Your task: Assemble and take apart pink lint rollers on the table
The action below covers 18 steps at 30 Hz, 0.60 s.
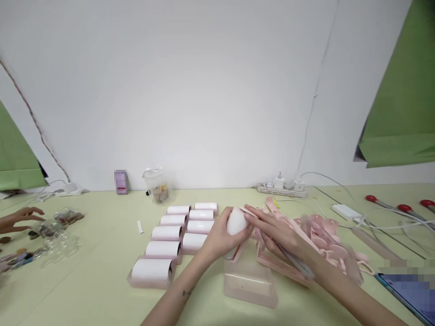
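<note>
My left hand (222, 233) is closed around a white roll (237, 222), which is tilted up above the table. Against the roll's right side lie the fingers of my right hand (275, 228), held close together. A small pink edge shows at those fingertips, and what the right palm holds is mostly hidden. Beneath my right wrist, a clear strip (299, 265) sticks out over a long pink tray (283, 269). An open, see-through pink box (249, 285) stands just below my hands. To the left, two rows of white rolls (152, 270) sit in pinkish boxes.
Pink parts and straps (322, 237) are heaped on the right. Beyond them lie a white adapter (346, 213), cables, red-ended tools (404, 208) and a phone (408, 294). A power strip (282, 190) and a plastic bag (159, 190) stand by the wall. Another person's hand (22, 219) is at far left.
</note>
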Each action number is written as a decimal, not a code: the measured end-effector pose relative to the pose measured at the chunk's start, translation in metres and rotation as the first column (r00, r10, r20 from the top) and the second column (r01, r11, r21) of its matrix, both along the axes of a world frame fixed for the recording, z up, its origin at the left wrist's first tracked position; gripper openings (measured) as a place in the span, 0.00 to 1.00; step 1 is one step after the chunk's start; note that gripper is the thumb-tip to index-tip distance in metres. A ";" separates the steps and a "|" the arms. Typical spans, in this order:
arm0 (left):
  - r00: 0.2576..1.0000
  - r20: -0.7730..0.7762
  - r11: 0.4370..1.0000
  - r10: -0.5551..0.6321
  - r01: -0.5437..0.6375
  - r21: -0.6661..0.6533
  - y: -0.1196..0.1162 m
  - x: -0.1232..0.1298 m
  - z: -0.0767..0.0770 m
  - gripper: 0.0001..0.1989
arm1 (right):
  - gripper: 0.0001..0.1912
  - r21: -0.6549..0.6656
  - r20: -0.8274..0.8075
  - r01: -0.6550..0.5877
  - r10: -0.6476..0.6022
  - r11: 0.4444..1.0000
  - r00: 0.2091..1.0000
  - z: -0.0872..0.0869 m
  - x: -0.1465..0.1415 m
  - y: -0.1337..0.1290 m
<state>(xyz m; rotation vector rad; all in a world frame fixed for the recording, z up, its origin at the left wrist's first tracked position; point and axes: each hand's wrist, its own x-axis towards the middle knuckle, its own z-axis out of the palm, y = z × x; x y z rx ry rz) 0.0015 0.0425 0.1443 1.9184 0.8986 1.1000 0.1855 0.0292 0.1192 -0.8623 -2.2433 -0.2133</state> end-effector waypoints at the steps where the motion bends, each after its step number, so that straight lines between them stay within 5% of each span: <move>1: 1.000 0.001 1.000 0.021 -0.021 0.010 0.004 0.005 -0.002 0.12 | 0.30 -0.003 0.025 0.021 -0.021 1.000 0.999 0.001 0.002 0.000; 6: 0.973 0.044 0.974 0.226 -0.225 -0.014 0.025 0.028 -0.019 0.17 | 0.28 0.053 0.068 0.147 -0.150 0.988 0.986 -0.004 0.007 0.011; 9: 0.930 0.075 0.933 0.360 -0.360 -0.010 0.038 0.034 -0.024 0.18 | 0.26 -0.144 0.016 0.158 -0.158 0.977 0.987 -0.011 0.015 0.020; 13: 0.929 0.071 0.931 0.363 -0.360 -0.058 0.051 0.030 -0.028 0.20 | 0.21 -0.367 -0.062 0.167 -0.203 0.915 0.977 -0.012 0.035 0.016; 18: 0.945 0.010 0.943 0.326 -0.325 -0.078 0.056 0.019 -0.035 0.21 | 0.18 -0.425 -0.051 0.219 -0.265 0.878 0.963 -0.003 0.055 0.021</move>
